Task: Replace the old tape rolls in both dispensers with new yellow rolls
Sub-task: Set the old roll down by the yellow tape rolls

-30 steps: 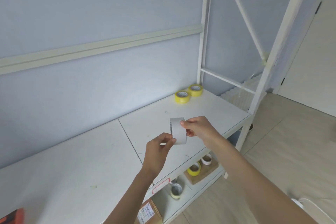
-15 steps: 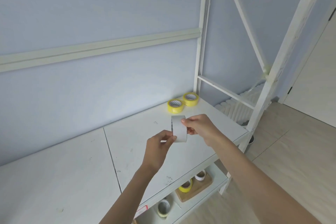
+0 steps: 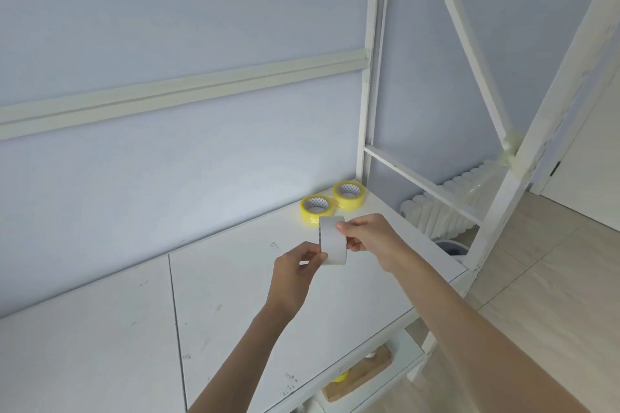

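Above the worktop middle: pale roll pinched by left hand and right hand. 2 yellow rolls at back right corner. Likely light, stiff; grip the outer band.

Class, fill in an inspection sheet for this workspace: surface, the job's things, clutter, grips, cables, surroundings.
Surface: white table, scuffed, seam between panels.
Job's things: two yellow tape rolls lying flat at the back corner; white roll held on edge above the table; no dispenser seen.
Clutter: wooden tray on the lower shelf.
Grips: left hand and right hand both pinch the white roll.
Cables: nothing seen.
Surroundings: blue wall, white frame, tiled floor.
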